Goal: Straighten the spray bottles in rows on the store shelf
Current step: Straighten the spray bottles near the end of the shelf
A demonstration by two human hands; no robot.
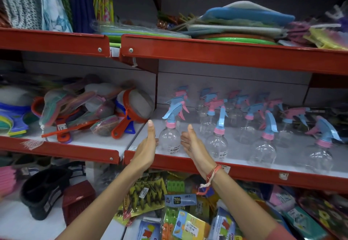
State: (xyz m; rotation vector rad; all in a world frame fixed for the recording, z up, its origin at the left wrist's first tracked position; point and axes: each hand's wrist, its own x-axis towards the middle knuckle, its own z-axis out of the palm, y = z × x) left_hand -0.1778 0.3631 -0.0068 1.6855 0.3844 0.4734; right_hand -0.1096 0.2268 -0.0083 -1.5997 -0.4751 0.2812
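**Hands bracket the leftmost front bottle**

Right now both hands flank one clear bottle [169, 141] at the front left corner of the white shelf [188, 126], just behind its red lip [244, 173]. The left hand [146, 151] stands flat and upright on the bottle's left side, the right hand [195, 145] on its right; both are spread open, palms facing in. Fingers look to be at or touching the round body, though I cannot tell whether they press it.

More bottles [216, 143] stand to the right of this one and behind it in loose rows, triggers pointing different ways.

Risks, as I judge them:
- The bottles look empty and top-heavy (big trigger heads on light bodies), so a quick sideways nudge could tip this one into its right-hand neighbour and set off a chain.
- It sits near the lip; pulling it forward could drop it onto the packets [188, 224] below.
- A wrist sweeping back could snag the triggers behind.

A white barcode sticker [175, 149] sits low on the bottle; its print is too small to read. The neighbour carries a similar one.
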